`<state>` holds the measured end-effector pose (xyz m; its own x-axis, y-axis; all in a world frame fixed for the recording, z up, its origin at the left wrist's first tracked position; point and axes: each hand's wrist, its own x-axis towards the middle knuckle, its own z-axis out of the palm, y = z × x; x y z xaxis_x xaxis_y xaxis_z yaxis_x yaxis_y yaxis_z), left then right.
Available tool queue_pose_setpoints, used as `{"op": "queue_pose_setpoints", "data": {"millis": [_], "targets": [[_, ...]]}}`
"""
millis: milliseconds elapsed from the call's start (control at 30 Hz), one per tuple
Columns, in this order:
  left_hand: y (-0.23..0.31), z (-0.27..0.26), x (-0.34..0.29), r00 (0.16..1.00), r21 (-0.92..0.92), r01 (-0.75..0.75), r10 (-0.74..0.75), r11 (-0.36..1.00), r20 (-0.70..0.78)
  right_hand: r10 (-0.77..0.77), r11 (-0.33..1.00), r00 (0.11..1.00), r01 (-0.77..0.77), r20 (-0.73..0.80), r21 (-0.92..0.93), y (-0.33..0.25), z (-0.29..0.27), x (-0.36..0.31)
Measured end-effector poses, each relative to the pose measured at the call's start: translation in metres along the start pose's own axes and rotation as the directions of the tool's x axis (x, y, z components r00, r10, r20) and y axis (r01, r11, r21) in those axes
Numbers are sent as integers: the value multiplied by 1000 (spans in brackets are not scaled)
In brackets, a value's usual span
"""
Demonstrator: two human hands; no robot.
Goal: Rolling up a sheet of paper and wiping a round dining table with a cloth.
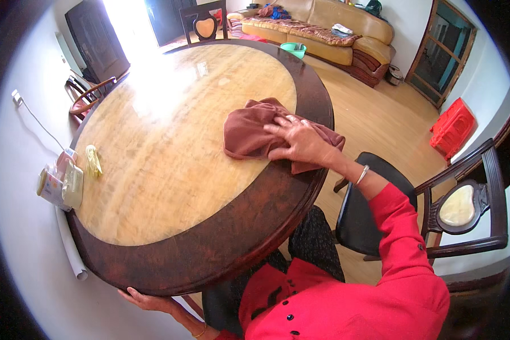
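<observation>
A brown cloth [249,133] lies bunched on the right side of a round table [209,260], across its pale, glossy inlay and dark wooden rim. My right hand [303,140] lies on top of it, fingers spread and pressed down on the fabric. One end of the cloth reaches toward the table's outer edge under my wrist. Low on the left, my left hand [147,301] is at the near edge of the table, just below the rim. Its fingers look stretched out, and part of the hand is hidden by the rim.
Tissue packs [72,186], a canister [51,188] and a pale yellow bundle [93,161] are at the left edge by the wall. A black-seated chair [374,198] stands close on my right. Beyond are a green basin [293,50], a tan sofa [323,28] and red folded plastic [453,128].
</observation>
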<state>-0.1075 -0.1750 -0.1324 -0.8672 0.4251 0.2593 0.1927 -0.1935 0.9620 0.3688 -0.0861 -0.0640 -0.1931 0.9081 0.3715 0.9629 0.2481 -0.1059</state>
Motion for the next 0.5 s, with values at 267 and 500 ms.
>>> {"op": "queue_pose_setpoints", "data": {"millis": [267, 500], "targets": [[-12, -3, 6, 998, 39, -64, 63, 997, 14, 16, 989, 994, -30, -104, -142, 40, 12, 9], [-16, -3, 8, 998, 72, -55, 54, 996, 13, 284, 943, 939, -310, -192, -121, 82, 18, 25]]}}
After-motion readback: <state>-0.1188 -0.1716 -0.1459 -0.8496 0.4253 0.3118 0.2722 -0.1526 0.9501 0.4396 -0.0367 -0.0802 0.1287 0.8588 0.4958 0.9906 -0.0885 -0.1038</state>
